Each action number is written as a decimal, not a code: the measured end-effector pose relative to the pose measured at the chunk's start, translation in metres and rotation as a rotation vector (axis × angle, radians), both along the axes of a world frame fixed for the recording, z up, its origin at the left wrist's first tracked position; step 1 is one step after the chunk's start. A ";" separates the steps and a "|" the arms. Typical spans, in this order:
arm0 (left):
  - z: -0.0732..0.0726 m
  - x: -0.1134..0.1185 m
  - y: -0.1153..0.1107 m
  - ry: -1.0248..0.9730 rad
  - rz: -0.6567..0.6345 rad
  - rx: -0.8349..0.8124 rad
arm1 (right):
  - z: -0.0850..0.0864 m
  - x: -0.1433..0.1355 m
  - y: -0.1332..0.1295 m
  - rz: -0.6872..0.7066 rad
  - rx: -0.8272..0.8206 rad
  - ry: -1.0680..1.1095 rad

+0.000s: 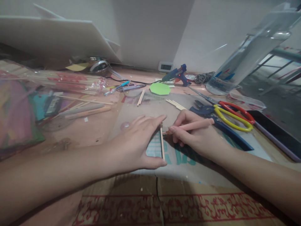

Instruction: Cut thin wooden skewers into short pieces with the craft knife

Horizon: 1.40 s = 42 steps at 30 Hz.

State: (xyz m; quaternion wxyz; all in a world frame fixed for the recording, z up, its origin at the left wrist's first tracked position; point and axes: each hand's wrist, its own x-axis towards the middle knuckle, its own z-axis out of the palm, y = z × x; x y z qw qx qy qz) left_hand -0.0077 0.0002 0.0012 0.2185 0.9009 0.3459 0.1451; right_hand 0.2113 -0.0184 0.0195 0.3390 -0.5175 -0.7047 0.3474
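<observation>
My left hand [143, 141] lies low over the work sheet [136, 117], thumb and fingers spread to either end of a thin wooden stick [162, 142], which it holds between them. Closed around a salmon-coloured pen-like tool [196, 125], my right hand [190, 130] is just right of the stick, with the tool's tip close to it. Several short sticks [175, 104] lie beyond my right hand, and a few more [141, 97] are farther left. A light green octagonal piece [160, 88] lies behind them.
A blue glue gun [176, 75] stands at the back. Right of my hands are red-and-yellow scissors [232, 117], blue-handled pliers [231, 135], a phone [277, 133] and a clear bottle [246, 53]. Bagged sticks [70, 81] and a salmon tool [88, 112] lie left.
</observation>
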 end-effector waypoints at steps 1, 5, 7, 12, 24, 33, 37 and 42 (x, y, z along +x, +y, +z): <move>0.000 0.000 0.000 0.002 -0.007 0.004 | 0.000 0.002 0.000 0.005 0.008 0.017; 0.000 -0.001 0.000 0.011 -0.031 0.019 | 0.000 0.012 -0.002 0.101 0.026 0.122; -0.001 0.000 0.001 0.006 -0.042 0.026 | 0.000 0.015 -0.002 0.165 0.012 0.149; -0.002 0.001 0.002 -0.002 -0.055 0.037 | 0.000 0.014 -0.003 0.142 0.027 0.148; -0.002 0.000 0.001 -0.033 -0.048 0.049 | -0.003 0.016 -0.001 0.048 0.040 0.272; 0.000 0.001 0.003 -0.009 -0.041 0.021 | 0.001 0.009 -0.003 0.047 0.018 0.052; -0.001 0.001 0.003 -0.006 -0.044 0.025 | 0.002 0.006 0.000 0.005 0.015 0.008; 0.000 0.000 0.003 0.003 -0.034 0.022 | 0.002 0.005 0.001 0.057 -0.010 0.046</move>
